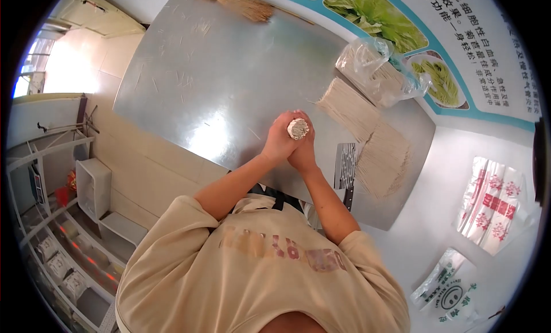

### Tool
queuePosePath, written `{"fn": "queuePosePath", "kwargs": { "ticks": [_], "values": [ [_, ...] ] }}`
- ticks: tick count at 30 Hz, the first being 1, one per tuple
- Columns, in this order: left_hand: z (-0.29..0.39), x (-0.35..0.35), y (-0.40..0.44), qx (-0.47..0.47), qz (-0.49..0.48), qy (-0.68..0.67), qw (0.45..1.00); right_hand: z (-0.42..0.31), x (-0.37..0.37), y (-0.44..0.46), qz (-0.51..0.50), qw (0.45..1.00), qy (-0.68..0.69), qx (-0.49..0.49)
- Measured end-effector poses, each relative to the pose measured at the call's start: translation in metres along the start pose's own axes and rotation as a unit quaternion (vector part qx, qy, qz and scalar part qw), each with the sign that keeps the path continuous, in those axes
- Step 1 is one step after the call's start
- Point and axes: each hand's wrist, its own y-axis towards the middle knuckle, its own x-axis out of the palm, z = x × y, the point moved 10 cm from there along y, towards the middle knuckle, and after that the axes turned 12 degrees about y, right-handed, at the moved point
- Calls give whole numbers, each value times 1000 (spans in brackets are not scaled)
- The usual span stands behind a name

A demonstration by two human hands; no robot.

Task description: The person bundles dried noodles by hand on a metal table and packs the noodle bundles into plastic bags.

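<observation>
Both my hands are wrapped around an upright bundle of dried noodles [298, 129], whose round cut end faces up toward me. My left hand [276, 139] closes on it from the left, and my right hand [306, 152] from the right; the lower part of the bundle is hidden by them. To the right lie flat piles of loose dried noodles, one farther off [349, 108] and one closer [383, 161]. Beside the nearer pile rests a cleaver [345, 165] with a dark handle, its blade pointing away from me.
Behind the piles, a clear plastic bag [381, 72] holds more noodles. A straw broom [244, 5] lies at the metal table's [229, 69] far edge, with noodle scraps at the left. Printed plastic bags [491, 204] hang at the right; shelves and a white bin [93, 187] stand left.
</observation>
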Motion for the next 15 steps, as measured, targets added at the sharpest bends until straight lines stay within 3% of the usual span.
{"fn": "queuePosePath", "kwargs": {
  "ticks": [2, 7, 9, 10, 11, 13, 14, 15],
  "values": [
    [-11, 9, 1, 29, 0, 124, 992, -1, -5, -1, 3, 1000, -28, 2],
    [-20, 13, 9, -50, -73, 79, 993, 27, -18, -22, -98, 985, -95, 106],
    [-15, 11, 6, -65, -84, 70, 992, 47, -42, -39, -74, 990, -46, 114],
    [23, 12, 2, 99, -77, 98, 987, 56, -58, -45, -43, 991, 6, 124],
    [60, 12, -8, 262, -68, 128, 954, 68, -65, -52, -39, 965, 142, 218],
    [73, 35, -28, 362, -159, 217, 892, 97, -63, -74, -7, 829, 411, 378],
    [69, 45, -33, 389, -197, 252, 864, 106, -66, -78, -10, 831, 410, 377],
    [67, 47, -35, 391, -193, 252, 864, 92, -50, -81, -54, 724, 536, 431]
  ]
}}
